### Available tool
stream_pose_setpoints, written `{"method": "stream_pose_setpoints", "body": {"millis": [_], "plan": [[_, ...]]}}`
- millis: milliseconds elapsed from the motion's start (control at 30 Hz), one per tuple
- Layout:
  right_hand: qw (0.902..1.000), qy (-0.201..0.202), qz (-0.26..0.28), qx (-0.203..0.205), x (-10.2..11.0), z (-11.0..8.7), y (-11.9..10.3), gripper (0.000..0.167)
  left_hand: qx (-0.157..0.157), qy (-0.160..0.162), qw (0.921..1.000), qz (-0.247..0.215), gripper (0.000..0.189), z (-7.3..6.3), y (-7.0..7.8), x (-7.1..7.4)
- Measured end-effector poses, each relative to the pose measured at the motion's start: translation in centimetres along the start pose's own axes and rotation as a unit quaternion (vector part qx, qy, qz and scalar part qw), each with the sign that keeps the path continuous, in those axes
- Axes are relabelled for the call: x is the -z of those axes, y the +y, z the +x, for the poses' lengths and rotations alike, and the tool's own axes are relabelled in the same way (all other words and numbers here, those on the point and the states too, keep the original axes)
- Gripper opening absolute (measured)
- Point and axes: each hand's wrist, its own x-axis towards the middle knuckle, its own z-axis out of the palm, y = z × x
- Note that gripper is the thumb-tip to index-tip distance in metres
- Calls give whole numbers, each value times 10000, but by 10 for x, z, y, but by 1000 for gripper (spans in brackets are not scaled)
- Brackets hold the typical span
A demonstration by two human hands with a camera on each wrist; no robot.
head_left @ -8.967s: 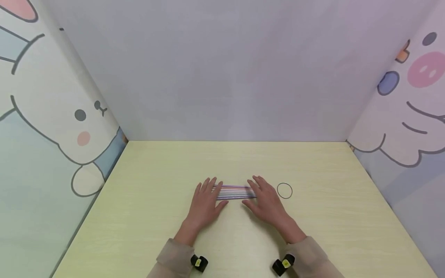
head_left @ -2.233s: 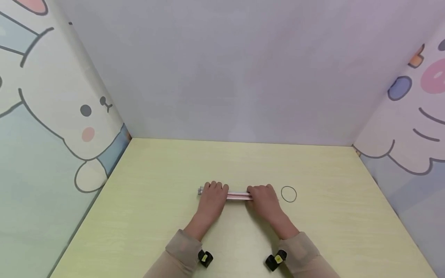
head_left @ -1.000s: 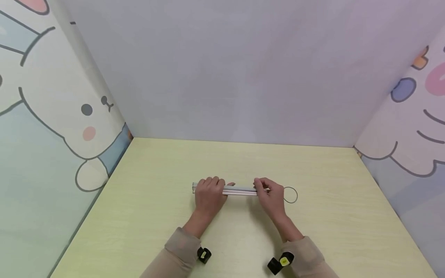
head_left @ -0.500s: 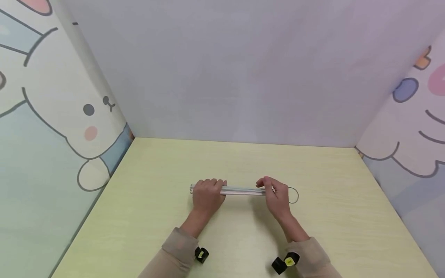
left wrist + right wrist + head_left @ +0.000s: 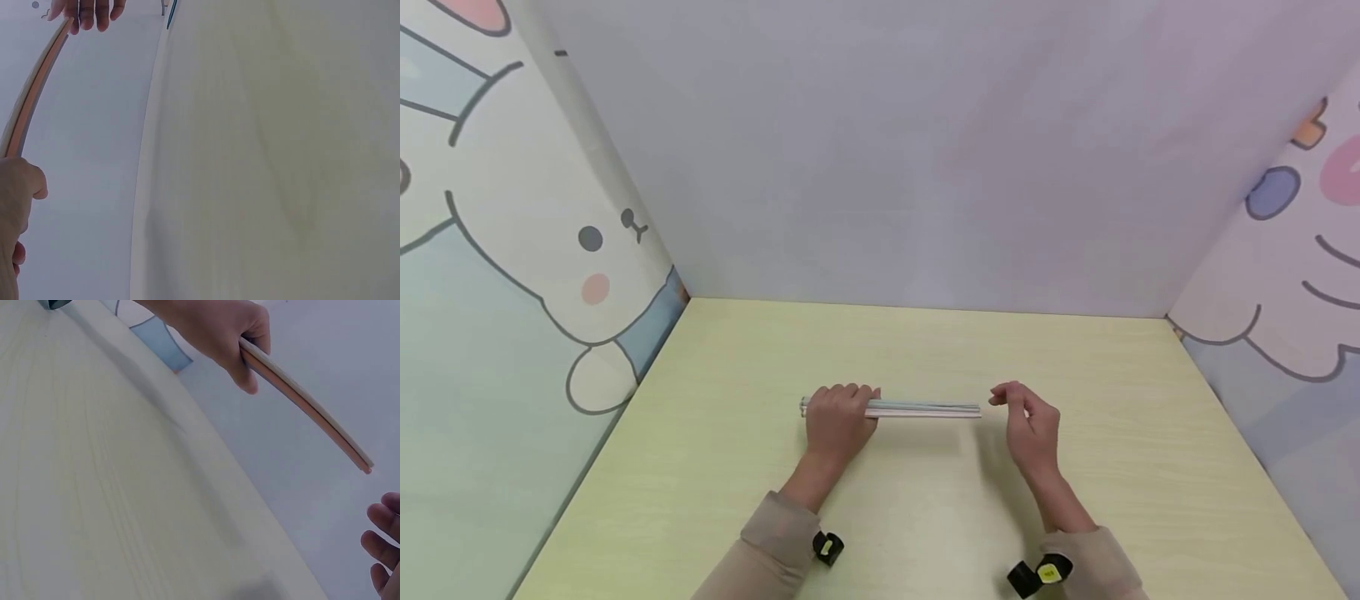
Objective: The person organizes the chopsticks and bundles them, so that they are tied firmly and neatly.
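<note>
In the head view, my left hand [image 5: 838,421] grips a bundle of thin straws [image 5: 928,409] near its left end, with the fingers wrapped over it. The bundle lies level above the table, its shadow below it. Pale and orange straws [image 5: 306,406] show in the right wrist view, sticking out past the left thumb. My right hand [image 5: 1032,423] is just right of the bundle's free end, apart from it, with loosely bent fingers and nothing in them. The thin dark ring seen earlier on the table is hidden behind the right hand in the head view.
A pale wood-coloured table [image 5: 895,350] extends around both hands. A plain grey wall [image 5: 880,167] rises at its back edge, with cartoon-printed panels [image 5: 550,208] at the sides. A thin dark curve [image 5: 172,14] shows at the top of the left wrist view.
The straws, first laid flat side by side under both hands, are gathered and lifted in the left hand. The right hand has left their right end and moved right; the left has shifted slightly left.
</note>
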Motion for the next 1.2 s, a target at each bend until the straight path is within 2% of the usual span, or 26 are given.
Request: {"method": "stream_pose_setpoints", "body": {"millis": [133, 267, 500, 700, 833, 1067, 1200], "plan": [[9990, -21, -378, -233, 12, -2, 9, 27, 39, 8, 10000, -40, 20, -2, -1, 0], [9944, -314, -873, -513, 22, -4, 18, 20, 58, -16, 10000, -58, 20, -3, -1, 0], [9752, -930, -1925, -573, 35, -5, 29, 18, 119, -22, 9999, -37, 20, -5, -2, 0], [9554, -1359, -2553, -591, 42, -6, 32, 25, 154, -65, 9999, 9, 19, -5, -4, 0], [9447, -1640, -2767, -646, 45, -6, 36, 28, 167, -78, 9998, 33, 19, -6, -5, 0], [9412, -1757, -2844, -499, 45, -5, 41, 15, 150, 14, 9999, -70, 20, -8, -7, 0], [9392, -1827, -2871, -460, 46, -5, 42, 14, 139, 68, 9998, -132, 20, -8, -8, 0]]}}
